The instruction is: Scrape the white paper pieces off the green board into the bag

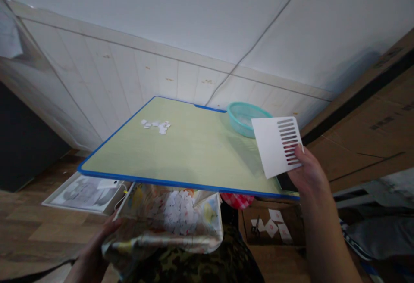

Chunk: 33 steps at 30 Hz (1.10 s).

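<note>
My right hand (307,169) is closed on a flat white slotted scraper (268,145), raised over the right side of the table. Its row of long slots lies towards my thumb. My left hand (100,240) grips the left side of a patterned fabric bin (207,235), held just below the table's near edge; some of its fingers are hidden. Many small white paper pieces (181,214) fill the bin. On the pale green tabletop (194,153) with blue edging, several more paper scraps (162,129) lie loosely at the left.
A turquoise plastic basin (239,125) stands at the table's back right corner, partly behind the scraper. Cardboard boxes (368,132) rise at the right. Below are a white box (77,203) at left and a cardboard tray (258,237) with printed cards and scissors.
</note>
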{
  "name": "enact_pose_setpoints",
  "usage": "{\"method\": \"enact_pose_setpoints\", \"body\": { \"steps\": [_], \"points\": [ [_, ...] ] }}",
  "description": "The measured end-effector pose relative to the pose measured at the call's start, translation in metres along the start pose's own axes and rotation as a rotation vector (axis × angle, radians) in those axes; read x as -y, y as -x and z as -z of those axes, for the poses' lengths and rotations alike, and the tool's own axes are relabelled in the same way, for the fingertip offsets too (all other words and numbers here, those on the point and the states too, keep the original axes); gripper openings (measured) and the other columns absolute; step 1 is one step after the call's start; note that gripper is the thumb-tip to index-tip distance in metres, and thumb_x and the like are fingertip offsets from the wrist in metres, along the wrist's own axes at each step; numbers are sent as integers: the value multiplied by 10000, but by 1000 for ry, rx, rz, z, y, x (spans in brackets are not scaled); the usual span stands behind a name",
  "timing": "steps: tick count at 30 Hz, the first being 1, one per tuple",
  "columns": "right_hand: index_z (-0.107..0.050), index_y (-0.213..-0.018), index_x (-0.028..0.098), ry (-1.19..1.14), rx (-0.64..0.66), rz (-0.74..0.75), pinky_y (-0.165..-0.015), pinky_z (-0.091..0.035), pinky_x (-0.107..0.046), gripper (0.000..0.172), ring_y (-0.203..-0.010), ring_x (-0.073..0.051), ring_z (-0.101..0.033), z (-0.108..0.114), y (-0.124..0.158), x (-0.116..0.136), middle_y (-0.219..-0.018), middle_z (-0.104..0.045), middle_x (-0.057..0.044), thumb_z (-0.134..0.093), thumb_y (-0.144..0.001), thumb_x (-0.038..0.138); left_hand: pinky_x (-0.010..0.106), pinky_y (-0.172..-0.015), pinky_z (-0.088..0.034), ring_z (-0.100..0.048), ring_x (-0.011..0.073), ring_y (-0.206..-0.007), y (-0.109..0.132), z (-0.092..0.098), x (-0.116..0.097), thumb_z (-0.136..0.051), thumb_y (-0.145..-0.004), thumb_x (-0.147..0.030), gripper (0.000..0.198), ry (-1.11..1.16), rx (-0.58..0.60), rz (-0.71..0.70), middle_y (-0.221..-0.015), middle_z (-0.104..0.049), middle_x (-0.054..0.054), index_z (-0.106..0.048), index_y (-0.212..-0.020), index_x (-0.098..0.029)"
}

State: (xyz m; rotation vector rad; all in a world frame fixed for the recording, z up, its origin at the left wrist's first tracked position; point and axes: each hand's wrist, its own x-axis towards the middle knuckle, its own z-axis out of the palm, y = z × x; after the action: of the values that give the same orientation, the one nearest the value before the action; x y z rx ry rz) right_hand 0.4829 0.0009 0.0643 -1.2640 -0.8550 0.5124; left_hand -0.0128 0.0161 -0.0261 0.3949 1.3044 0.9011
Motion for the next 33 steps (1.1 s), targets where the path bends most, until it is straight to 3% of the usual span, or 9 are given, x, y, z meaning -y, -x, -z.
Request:
{"method": "enact_pose_setpoints", "body": {
  "steps": [3,6,8,12,16,21,26,30,33],
  "points": [
    [-728,-942,243,-6,34,-86,-779,-561,-397,305,-823,-240,-704,21,-4,-18,-963,-749,-62,-681,-788,502,313,-750,-610,-640,345,-1181,-4,3,2,-845,-518,-438,171,3,13,6,-625,-795,-52,-756,-581,-305],
    [-733,-933,235,-43,19,-152,-779,-560,-379,286,-823,-231,-701,27,-5,-31,-978,-748,-63,-696,-782,475,313,-744,-608,-623,344,-1208,-4,2,4,-839,-525,-443,170,-2,-24,-29,-713,-821,-59,-756,-591,-310],
    [-739,-929,233,-70,12,-183,-752,-560,-372,272,-800,-227,-698,26,-5,-31,-976,-749,-65,-711,-774,455,329,-711,-607,-643,348,-1176,-2,0,4,-824,-554,-461,166,9,-12,-19,-796,-834,-62,-763,-613,-318],
    [-738,-943,229,-98,15,-181,-707,-554,-342,272,-764,-205,-694,9,-3,-14,-957,-751,-51,-729,-770,439,297,-604,-578,-723,315,-988,6,-7,2,-845,-531,-378,118,31,-8,-71,-621,-791,-88,-746,-568,-324],
    [-729,-926,199,-34,56,-32,-755,-550,-355,318,-788,-214,-702,-45,-1,5,-947,-752,-69,-739,-765,473,294,-635,-576,-737,289,-900,12,-13,-1,-820,-577,-404,117,53,-23,-104,-579,-769,-83,-739,-573,-320],
    [-750,-933,166,112,121,99,-590,-508,-305,388,-623,-190,-654,-142,-7,9,-792,-749,-56,-776,-716,486,358,-900,-535,-717,332,-991,10,-10,2,-790,-618,-325,68,102,-18,-90,-607,-782,0,-743,-604,-278],
    [-774,-907,154,447,288,375,-549,-445,-280,342,-630,-201,-643,-226,-24,2,-735,-743,-56,-647,-824,461,368,-900,-521,-728,291,-787,5,0,5,-740,-699,-340,111,77,-25,-138,-661,-794,16,-778,-677,-238],
    [-775,-956,200,562,533,548,-649,-448,-279,238,-732,-193,-670,-268,-29,0,-860,-771,-32,-621,-862,355,375,-875,-528,-723,298,-784,3,9,3,-716,-731,-375,132,71,-9,-142,-673,-792,21,-773,-683,-267],
    [-776,-963,213,654,637,646,-665,-426,-279,223,-741,-185,-668,-279,-26,6,-887,-772,-27,-595,-888,319,376,-890,-526,-722,325,-923,0,16,3,-725,-721,-374,113,97,-1,-157,-672,-788,18,-768,-695,-273]
  ]
}}
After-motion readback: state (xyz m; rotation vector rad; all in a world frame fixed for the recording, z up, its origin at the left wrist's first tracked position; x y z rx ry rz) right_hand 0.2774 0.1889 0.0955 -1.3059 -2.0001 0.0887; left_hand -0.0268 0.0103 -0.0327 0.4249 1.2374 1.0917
